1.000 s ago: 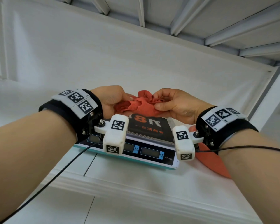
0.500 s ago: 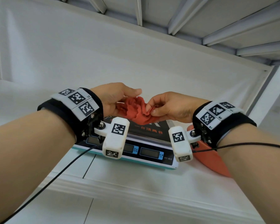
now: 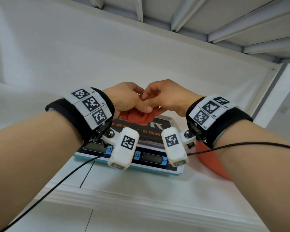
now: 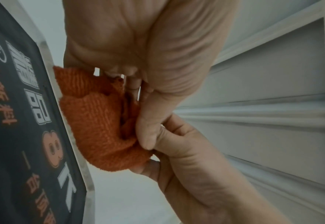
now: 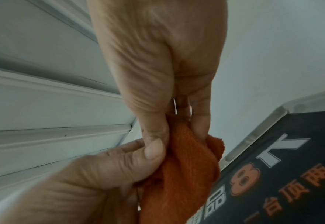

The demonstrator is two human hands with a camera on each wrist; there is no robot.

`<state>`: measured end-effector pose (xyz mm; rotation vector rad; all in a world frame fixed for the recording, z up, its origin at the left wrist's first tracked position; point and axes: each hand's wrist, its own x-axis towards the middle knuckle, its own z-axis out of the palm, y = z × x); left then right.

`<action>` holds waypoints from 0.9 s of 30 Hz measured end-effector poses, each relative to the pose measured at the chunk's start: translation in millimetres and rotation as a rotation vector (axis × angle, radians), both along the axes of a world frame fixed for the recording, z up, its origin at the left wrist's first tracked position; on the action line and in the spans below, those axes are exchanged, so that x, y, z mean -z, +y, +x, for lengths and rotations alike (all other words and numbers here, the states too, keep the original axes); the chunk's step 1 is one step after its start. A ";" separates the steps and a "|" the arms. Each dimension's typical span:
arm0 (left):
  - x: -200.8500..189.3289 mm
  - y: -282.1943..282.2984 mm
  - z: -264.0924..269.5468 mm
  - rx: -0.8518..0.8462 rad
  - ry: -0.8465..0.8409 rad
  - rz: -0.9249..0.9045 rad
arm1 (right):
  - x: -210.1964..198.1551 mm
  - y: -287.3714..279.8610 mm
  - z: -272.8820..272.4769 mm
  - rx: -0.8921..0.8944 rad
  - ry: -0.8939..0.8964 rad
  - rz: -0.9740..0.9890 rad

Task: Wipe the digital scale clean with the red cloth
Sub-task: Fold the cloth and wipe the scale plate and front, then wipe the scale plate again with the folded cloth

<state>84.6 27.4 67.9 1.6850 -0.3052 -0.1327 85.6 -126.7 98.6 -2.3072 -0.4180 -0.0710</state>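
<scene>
The digital scale (image 3: 151,159) sits on a white shelf, its dark printed platform (image 4: 14,136) (image 5: 291,174) facing up and its displays toward me. A bunched red cloth (image 3: 141,117) (image 4: 100,128) (image 5: 178,174) hangs just above the platform's far part. My left hand (image 3: 129,99) pinches the cloth between thumb and fingers. My right hand (image 3: 167,96) pinches the same bunch from the other side, its thumb lying against my left hand. Both hands' fingertips are partly hidden behind the cloth.
A red-orange object (image 3: 211,161) lies on the shelf to the right of the scale, partly hidden by my right wrist. A white back wall (image 3: 107,56) rises behind the scale, and white slats (image 3: 208,19) run overhead. A black cable (image 3: 57,186) trails from my left wrist.
The cloth has been gathered up from lying spread on the platform into a tight bunch. Both hands have risen and drawn together until they touch.
</scene>
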 end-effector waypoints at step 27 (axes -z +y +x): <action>-1.8 46.4 50.3 -0.185 -0.007 -0.008 | -7.1 -17.9 40.5 0.403 0.087 -0.175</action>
